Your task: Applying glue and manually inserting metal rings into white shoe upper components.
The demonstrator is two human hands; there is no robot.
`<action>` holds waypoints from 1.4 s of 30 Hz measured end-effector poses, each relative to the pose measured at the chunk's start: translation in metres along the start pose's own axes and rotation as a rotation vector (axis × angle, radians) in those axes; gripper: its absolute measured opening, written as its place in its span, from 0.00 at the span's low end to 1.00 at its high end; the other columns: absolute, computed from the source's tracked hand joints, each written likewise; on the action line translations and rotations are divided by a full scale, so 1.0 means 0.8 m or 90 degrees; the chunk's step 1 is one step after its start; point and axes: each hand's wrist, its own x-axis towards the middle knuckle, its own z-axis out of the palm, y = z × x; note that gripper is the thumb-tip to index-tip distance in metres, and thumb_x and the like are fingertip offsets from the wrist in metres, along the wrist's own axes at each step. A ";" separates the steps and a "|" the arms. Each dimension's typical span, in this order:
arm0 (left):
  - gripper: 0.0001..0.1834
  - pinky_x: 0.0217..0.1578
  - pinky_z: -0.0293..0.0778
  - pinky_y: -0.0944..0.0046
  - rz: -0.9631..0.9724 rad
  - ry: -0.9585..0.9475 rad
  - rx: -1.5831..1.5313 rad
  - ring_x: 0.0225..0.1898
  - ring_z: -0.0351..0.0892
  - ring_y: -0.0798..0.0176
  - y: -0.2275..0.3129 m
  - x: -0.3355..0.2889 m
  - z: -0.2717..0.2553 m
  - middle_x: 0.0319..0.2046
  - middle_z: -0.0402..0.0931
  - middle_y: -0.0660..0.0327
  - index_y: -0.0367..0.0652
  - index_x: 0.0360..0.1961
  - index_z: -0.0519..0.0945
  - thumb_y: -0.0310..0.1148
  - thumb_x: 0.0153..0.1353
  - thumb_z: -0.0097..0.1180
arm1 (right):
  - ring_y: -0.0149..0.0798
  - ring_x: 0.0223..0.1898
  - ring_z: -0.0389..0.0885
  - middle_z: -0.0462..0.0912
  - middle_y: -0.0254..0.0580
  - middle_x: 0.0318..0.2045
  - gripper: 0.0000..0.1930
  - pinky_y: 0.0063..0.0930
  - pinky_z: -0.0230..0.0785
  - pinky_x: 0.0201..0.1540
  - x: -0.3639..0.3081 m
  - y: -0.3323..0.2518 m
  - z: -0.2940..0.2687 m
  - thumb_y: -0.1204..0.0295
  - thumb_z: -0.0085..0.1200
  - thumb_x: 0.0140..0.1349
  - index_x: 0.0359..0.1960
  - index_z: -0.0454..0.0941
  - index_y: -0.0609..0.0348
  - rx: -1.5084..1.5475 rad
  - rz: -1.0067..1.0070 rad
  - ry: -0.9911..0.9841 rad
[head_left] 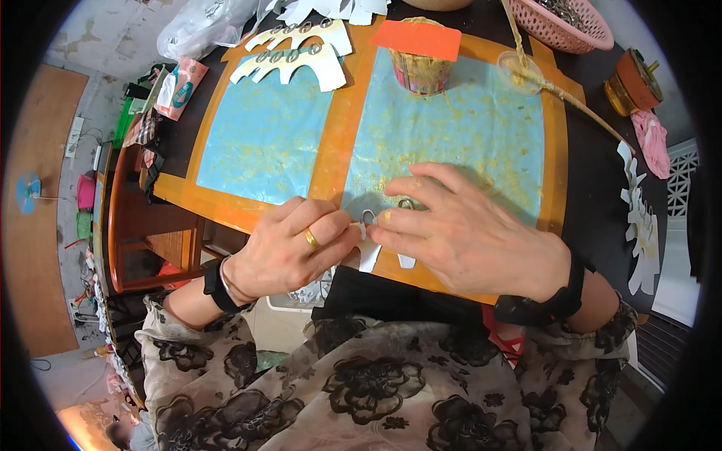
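At the table's near edge, my left hand (pixel 293 244), with a gold ring on one finger, is closed in a pinch at a small white paper piece (pixel 368 258). A silver metal ring (pixel 368 216) stands up between my fingertips at that paper. From the other side my right hand (pixel 474 240) pinches the same paper with thumb and index fingertip, its other fingers stretched over the blue sheet. Beneath the right fingers a second metal ring (pixel 406 204) shows, and a white paper tab (pixel 406 261) sticks out below. The fingertips partly hide the paper.
Blue sheets (pixel 256 135) smeared with yellowish paste are bordered by orange tape. Behind lie white scalloped cards (pixel 301 68) with metal rings, a paste tub (pixel 421 71) under an orange card, a stick (pixel 571 101) on a round lid, and a pink basket (pixel 579 34). White cut papers (pixel 639 225) hang at right.
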 end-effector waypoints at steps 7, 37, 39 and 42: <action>0.23 0.41 0.84 0.61 0.051 0.037 0.000 0.51 0.82 0.57 -0.001 -0.017 0.011 0.50 0.75 0.57 0.31 0.48 0.85 0.29 0.49 0.70 | 0.44 0.62 0.74 0.83 0.34 0.47 0.14 0.42 0.62 0.71 0.004 -0.003 -0.007 0.74 0.61 0.61 0.49 0.86 0.60 -0.015 0.006 -0.028; 0.15 0.53 0.76 0.59 0.120 -0.014 -0.057 0.56 0.77 0.58 -0.020 -0.011 0.010 0.54 0.77 0.61 0.43 0.45 0.82 0.32 0.57 0.67 | 0.44 0.55 0.78 0.84 0.38 0.40 0.10 0.41 0.66 0.67 0.007 0.004 -0.003 0.75 0.58 0.60 0.44 0.84 0.60 0.058 -0.002 0.043; 0.15 0.53 0.75 0.59 0.096 -0.034 -0.051 0.57 0.76 0.58 -0.015 -0.002 -0.001 0.54 0.77 0.61 0.44 0.44 0.81 0.33 0.56 0.66 | 0.44 0.53 0.79 0.84 0.39 0.37 0.09 0.41 0.68 0.65 0.010 0.005 -0.004 0.76 0.58 0.60 0.42 0.82 0.60 0.054 0.004 0.051; 0.14 0.54 0.74 0.59 0.079 -0.047 -0.012 0.58 0.75 0.58 -0.006 -0.003 -0.001 0.55 0.77 0.61 0.45 0.43 0.81 0.34 0.55 0.64 | 0.45 0.51 0.79 0.83 0.40 0.33 0.08 0.40 0.69 0.62 0.013 0.007 -0.002 0.76 0.58 0.59 0.40 0.79 0.60 0.049 0.005 0.072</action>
